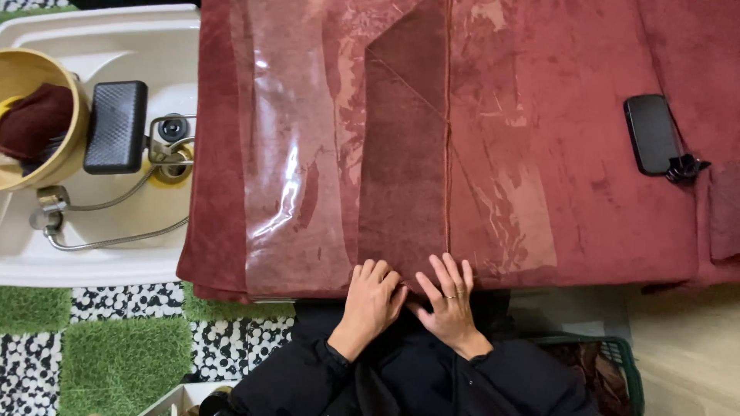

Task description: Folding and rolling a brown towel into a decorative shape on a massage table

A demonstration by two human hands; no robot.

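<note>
A dark red towel lies folded lengthwise, with one corner turned in, on a clear plastic sheet over a red-covered bed. My left hand rests with curled fingers on the towel's near edge. My right hand, a ring on one finger, lies flat beside it on the same edge. Both hands press on the cloth at the bed's front rim, almost touching each other.
A white hair-wash basin with a black neck rest, tap and hose stands at left. A yellow bowl holds a dark towel. A black phone lies at right. A green basket sits on the floor.
</note>
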